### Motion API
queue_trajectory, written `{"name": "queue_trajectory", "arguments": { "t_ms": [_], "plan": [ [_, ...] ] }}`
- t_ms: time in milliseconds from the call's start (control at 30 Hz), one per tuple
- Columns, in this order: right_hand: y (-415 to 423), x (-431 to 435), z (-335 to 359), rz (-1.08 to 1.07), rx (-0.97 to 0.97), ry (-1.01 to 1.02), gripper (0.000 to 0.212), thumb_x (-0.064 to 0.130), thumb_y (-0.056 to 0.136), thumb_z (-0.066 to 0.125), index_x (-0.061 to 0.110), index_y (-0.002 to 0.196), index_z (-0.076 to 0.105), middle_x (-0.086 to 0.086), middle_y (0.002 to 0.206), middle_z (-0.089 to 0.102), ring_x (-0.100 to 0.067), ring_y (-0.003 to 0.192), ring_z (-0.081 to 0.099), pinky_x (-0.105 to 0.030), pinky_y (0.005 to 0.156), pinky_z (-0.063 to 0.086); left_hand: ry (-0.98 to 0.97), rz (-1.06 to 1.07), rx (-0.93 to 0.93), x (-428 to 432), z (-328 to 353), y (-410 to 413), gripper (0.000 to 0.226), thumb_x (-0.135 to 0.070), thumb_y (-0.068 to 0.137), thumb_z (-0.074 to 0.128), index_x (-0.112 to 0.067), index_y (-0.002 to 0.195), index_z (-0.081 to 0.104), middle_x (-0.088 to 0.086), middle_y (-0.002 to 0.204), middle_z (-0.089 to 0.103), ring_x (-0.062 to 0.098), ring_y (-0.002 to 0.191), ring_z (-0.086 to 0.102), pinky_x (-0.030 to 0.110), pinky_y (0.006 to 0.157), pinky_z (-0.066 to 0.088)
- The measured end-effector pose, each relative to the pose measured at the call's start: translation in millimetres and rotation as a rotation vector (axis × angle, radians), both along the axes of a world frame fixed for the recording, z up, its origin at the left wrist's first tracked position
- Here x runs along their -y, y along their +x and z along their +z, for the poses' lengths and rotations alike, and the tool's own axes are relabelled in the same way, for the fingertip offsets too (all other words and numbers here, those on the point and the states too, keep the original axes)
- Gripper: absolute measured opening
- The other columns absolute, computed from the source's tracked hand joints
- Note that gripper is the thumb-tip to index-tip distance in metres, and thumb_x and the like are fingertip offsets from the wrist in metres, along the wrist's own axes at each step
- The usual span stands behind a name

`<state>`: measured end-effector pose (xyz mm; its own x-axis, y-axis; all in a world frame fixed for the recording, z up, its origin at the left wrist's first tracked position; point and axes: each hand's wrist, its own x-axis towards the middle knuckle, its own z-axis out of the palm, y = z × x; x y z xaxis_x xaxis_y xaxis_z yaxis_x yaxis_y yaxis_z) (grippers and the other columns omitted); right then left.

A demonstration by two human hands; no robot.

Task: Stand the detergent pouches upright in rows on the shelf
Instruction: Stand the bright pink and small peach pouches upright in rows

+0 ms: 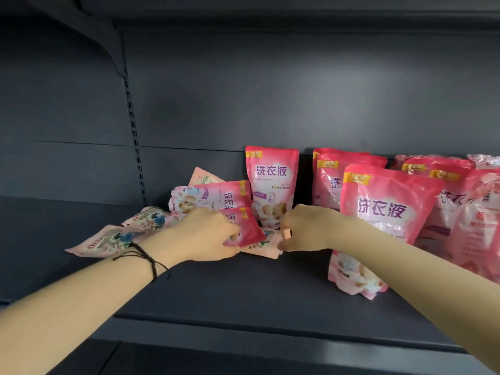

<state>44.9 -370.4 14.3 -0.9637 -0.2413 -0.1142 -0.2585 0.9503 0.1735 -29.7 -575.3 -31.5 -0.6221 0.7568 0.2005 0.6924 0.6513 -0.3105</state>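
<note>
Pink detergent pouches sit on a dark shelf. One pouch stands upright against the back wall. To its right, several stand in rows, the front one nearest me. At the left, several pouches lie in a heap, with pale flat ones spread toward the left. My left hand grips a tilted pink pouch at its lower end. My right hand has its fingers curled just right of that pouch, above a flat pouch; whether it holds anything is hidden.
A slotted upright runs down the back wall at the left, under a shelf bracket. The shelf's front lip runs across below my arms. A dark cord bracelet circles my left wrist.
</note>
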Motion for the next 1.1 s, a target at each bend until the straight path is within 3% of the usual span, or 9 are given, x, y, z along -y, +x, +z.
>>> {"name": "queue_trajectory", "arguments": {
  "t_ms": [133,233,400,533,633,767,867,1000,1100],
  "plan": [
    [-34,20,-1,-0.080,0.022,0.013,0.038,0.035,0.093,0.054,0.004,0.114,0.061,-0.010,0.111,0.064,-0.027,0.098,0.062,-0.042,0.087,0.053,0.010,-0.044,-0.037,20,7,-27,0.027,-0.044,0.087,0.045,-0.019,0.079,0.053,-0.008,0.072,0.056,0.018,0.076,0.056,0.035,0.075,0.049],
    [-58,30,0,-0.111,0.028,0.035,0.035,0.035,0.092,0.055,0.006,0.107,0.065,-0.009,0.106,0.067,-0.027,0.095,0.063,-0.036,0.078,0.054,0.029,-0.031,-0.037,39,17,-50,0.025,-0.044,0.085,0.046,-0.024,0.082,0.060,-0.008,0.070,0.055,0.016,0.076,0.053,0.032,0.071,0.049],
    [-95,43,-1,-0.143,-0.004,-0.018,0.040,0.035,0.094,0.052,0.012,0.061,0.051,-0.003,0.065,0.057,-0.018,0.061,0.054,-0.026,0.052,0.037,0.033,-0.009,0.005,52,26,-84,0.031,-0.052,0.089,0.043,-0.026,0.089,0.060,-0.010,0.080,0.056,0.015,0.077,0.049,0.034,0.079,0.049],
    [-119,43,-21,-0.213,0.046,-0.126,0.034,0.031,0.098,0.043,0.009,0.074,0.054,-0.001,0.065,0.053,-0.013,0.056,0.050,-0.022,0.051,0.036,0.096,-0.043,0.054,38,17,-102,0.024,-0.053,0.089,0.046,-0.032,0.080,0.052,-0.013,0.077,0.048,0.015,0.084,0.052,0.029,0.063,0.038],
    [-137,43,-35,-0.238,0.037,-0.170,0.031,0.029,0.100,0.040,0.009,0.082,0.055,0.001,0.066,0.049,-0.011,0.056,0.046,-0.020,0.052,0.039,0.132,-0.064,0.096,24,9,-111,0.027,-0.052,0.089,0.046,-0.029,0.089,0.058,-0.014,0.083,0.055,0.014,0.091,0.056,0.031,0.069,0.044],
    [-151,37,-50,-0.274,-0.052,-0.227,0.030,0.031,0.095,0.046,0.018,0.068,0.047,0.004,0.067,0.048,-0.019,0.069,0.055,-0.033,0.068,0.050,0.316,-0.068,0.323,14,-1,-127,0.029,-0.048,0.091,0.051,-0.024,0.102,0.063,-0.010,0.097,0.060,0.011,0.093,0.054,0.033,0.082,0.048],
    [-151,32,-55,-0.336,-0.107,-0.350,0.035,0.025,0.092,0.047,0.021,0.058,0.042,0.004,0.064,0.046,-0.022,0.075,0.053,-0.035,0.071,0.046,0.406,-0.053,0.439,8,-12,-141,0.031,-0.044,0.091,0.054,-0.022,0.111,0.062,-0.007,0.111,0.061,0.010,0.101,0.054,0.027,0.086,0.043],
    [-142,34,-48,-0.324,-0.251,-0.428,0.023,0.020,0.091,0.045,0.018,0.070,0.053,-0.001,0.079,0.059,-0.026,0.080,0.060,-0.030,0.064,0.042,0.629,-0.012,0.642,4,-15,-153,0.043,-0.039,0.090,0.060,-0.016,0.126,0.056,-0.007,0.125,0.056,0.010,0.116,0.054,0.029,0.103,0.041],
    [-134,39,-25,-0.221,-0.431,-0.410,0.014,0.018,0.093,0.046,0.016,0.080,0.051,-0.005,0.086,0.061,-0.029,0.081,0.061,-0.031,0.061,0.041,0.854,-0.101,0.849,5,-8,-151,0.022,-0.024,0.091,0.063,-0.024,0.113,0.062,-0.010,0.117,0.063,0.003,0.110,0.059,0.020,0.099,0.044]
  ]
}}
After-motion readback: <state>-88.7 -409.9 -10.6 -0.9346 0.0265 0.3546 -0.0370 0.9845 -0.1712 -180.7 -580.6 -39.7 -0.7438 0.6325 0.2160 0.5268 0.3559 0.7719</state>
